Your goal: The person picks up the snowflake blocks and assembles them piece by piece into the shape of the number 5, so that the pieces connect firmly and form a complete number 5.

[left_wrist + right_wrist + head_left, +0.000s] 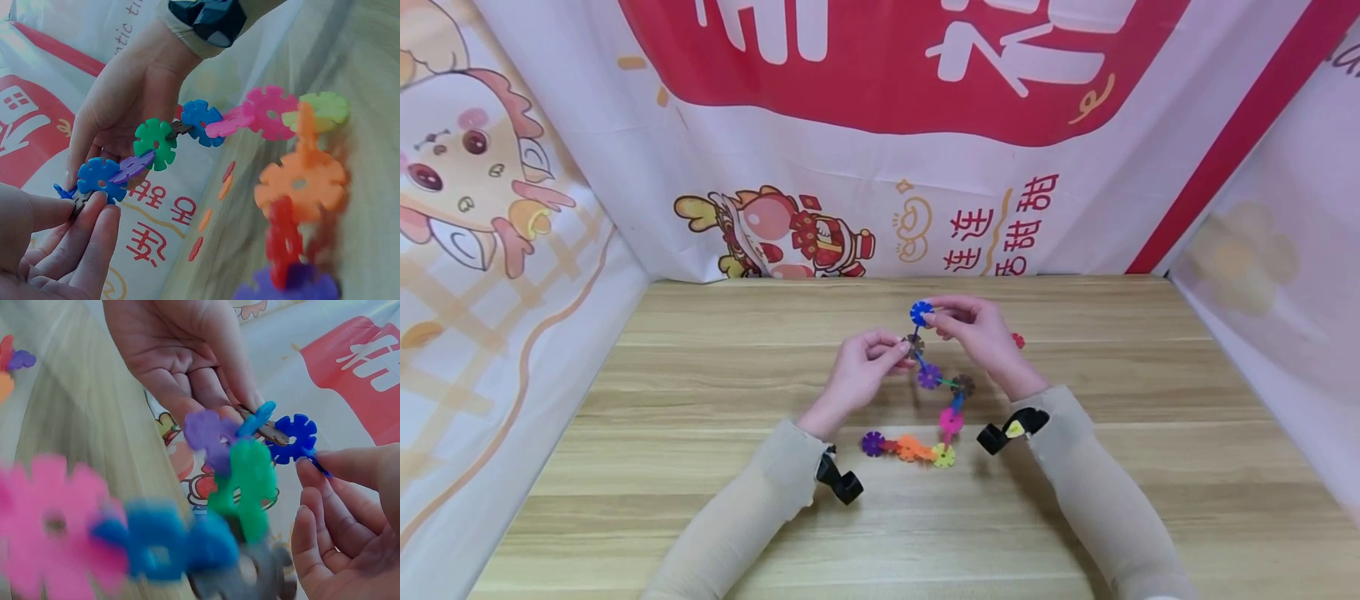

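Observation:
A long chain of notched, flower-shaped plastic snowflake discs hangs between and below my hands. My left hand (859,367) pinches a brown disc (913,347) near the chain's upper end. My right hand (976,327) holds a dark blue disc (921,313) at the top, between thumb and fingers. In the right wrist view, a second dark blue disc (295,439) joins the brown one. Below come a purple disc (929,377), a green disc (155,145), a pink disc (951,421), a yellow-green disc (943,455), orange discs (907,448) and a purple end disc (873,443).
Several loose red and orange discs, one a red disc (195,249), lie in a row on the wooden table (715,500). In the head view, a red disc (1018,340) shows behind my right forearm. Printed cloth (880,158) walls in the table's back and sides.

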{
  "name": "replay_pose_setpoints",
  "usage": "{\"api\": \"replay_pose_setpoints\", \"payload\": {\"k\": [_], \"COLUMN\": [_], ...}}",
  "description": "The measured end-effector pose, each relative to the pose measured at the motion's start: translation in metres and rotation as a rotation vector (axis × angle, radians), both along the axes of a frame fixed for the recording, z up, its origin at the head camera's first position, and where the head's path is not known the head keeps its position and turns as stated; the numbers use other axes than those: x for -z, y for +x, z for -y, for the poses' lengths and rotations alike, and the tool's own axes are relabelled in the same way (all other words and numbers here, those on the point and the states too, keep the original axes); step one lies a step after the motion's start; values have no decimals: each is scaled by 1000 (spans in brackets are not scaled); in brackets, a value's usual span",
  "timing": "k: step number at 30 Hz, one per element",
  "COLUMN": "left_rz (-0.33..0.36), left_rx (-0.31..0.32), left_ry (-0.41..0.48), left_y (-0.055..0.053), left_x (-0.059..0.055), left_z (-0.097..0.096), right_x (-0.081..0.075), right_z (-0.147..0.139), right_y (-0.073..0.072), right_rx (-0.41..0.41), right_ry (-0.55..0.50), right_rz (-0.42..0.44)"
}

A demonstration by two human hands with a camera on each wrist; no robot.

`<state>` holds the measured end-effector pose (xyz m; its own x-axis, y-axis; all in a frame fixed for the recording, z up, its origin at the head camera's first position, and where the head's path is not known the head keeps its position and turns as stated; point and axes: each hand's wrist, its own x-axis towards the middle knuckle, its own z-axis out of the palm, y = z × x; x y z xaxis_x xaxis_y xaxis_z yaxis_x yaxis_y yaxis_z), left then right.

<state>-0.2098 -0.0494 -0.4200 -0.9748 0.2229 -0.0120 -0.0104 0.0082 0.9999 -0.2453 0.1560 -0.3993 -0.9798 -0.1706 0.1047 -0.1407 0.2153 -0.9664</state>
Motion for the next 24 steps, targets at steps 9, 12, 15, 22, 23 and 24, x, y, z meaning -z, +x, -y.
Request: {"api": "replay_pose_setpoints", "payload": {"k": [9,12,15,22,23,24], "left_rz": [33,24,5,-129,-149,-164], "left_rx": [80,101,72,-101,-116,-128], "left_ry": [9,-26,-56,-83,-93,-106], "left_y": [10,10,7,-1,-2,-3], "left_x": [4,7,9,3,3,2], "left_z": [-1,3,8,9,9,8], "right_x": [2,2,2,5,6,7], "right_z": [2,2,3,8,8,9], "right_y": [0,2,4,7,7,8], "right_rx": [-32,-35,-47,-69,-71,-70], "right_ry": [19,31,24,5,6,6], "right_rz": [29,45,44,33,33,35]}}
